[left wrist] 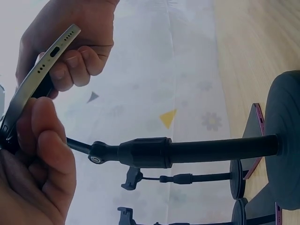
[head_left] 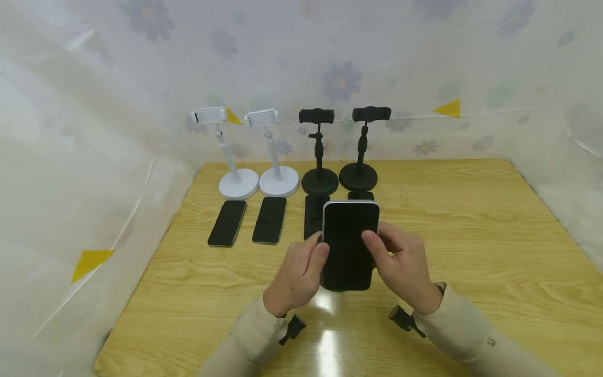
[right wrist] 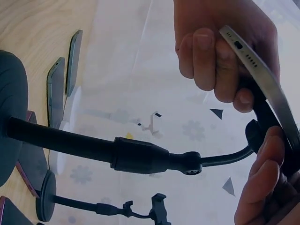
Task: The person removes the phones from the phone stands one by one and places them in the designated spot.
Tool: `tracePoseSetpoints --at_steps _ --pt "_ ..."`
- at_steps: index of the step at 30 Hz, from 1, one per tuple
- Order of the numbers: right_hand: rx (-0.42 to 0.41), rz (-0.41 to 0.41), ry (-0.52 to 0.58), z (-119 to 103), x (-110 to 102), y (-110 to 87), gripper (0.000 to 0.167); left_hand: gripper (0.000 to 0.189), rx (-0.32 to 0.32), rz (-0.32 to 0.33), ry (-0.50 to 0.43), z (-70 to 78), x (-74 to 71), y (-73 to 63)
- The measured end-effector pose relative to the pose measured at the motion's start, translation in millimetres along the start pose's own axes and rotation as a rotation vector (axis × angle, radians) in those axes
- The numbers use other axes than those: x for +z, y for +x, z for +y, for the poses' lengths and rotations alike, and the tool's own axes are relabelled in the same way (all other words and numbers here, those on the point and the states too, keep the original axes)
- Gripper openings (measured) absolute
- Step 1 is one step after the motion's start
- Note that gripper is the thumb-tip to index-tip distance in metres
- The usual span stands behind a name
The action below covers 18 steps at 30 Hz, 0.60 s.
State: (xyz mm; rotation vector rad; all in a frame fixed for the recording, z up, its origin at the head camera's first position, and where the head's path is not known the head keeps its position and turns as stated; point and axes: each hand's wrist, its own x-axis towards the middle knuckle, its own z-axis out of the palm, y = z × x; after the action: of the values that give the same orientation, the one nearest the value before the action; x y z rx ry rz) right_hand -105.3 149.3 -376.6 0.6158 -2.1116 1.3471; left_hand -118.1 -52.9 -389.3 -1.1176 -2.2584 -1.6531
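A smartphone (head_left: 347, 264) with a dark screen and pale edge stands nearly upright between both hands. My left hand (head_left: 297, 272) grips its left side, with the thumb on the front edge. My right hand (head_left: 405, 264) holds the right side, its thumb on the screen. Behind the phone, a black phone stand (left wrist: 145, 152) rises from a round base (left wrist: 286, 140); the head view hides most of it. In the right wrist view, the stand's thin neck (right wrist: 225, 158) meets a dark holder (right wrist: 255, 136) against the phone's back, with fingers around it.
Along the back of the wooden table (head_left: 461, 235) are two white phone stands (head_left: 238, 183) (head_left: 279, 180) and two black ones (head_left: 320, 181) (head_left: 358, 176). Phones (head_left: 227, 222) (head_left: 269, 220) (head_left: 314, 217) (head_left: 360, 196) lie before them. A flowered curtain (head_left: 400, 63) hangs behind.
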Motion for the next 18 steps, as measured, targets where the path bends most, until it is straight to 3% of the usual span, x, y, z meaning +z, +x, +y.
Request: tracePoseSetpoints --at_steps 11,14,18 --pt "0.032 -0.039 0.054 -7.7 -0.9 5.6 0.019 0.032 -0.05 0.063 0.014 1.8 -0.8 1.6" --pt "0.059 -0.062 0.01 -11.0 -4.2 8.2 0.021 0.032 -0.03 0.081 0.021 0.6 -0.3 1.9" --pt "0.062 -0.076 -0.024 -12.1 -4.6 10.9 0.013 0.03 0.045 0.16 0.085 -4.0 2.1 1.4"
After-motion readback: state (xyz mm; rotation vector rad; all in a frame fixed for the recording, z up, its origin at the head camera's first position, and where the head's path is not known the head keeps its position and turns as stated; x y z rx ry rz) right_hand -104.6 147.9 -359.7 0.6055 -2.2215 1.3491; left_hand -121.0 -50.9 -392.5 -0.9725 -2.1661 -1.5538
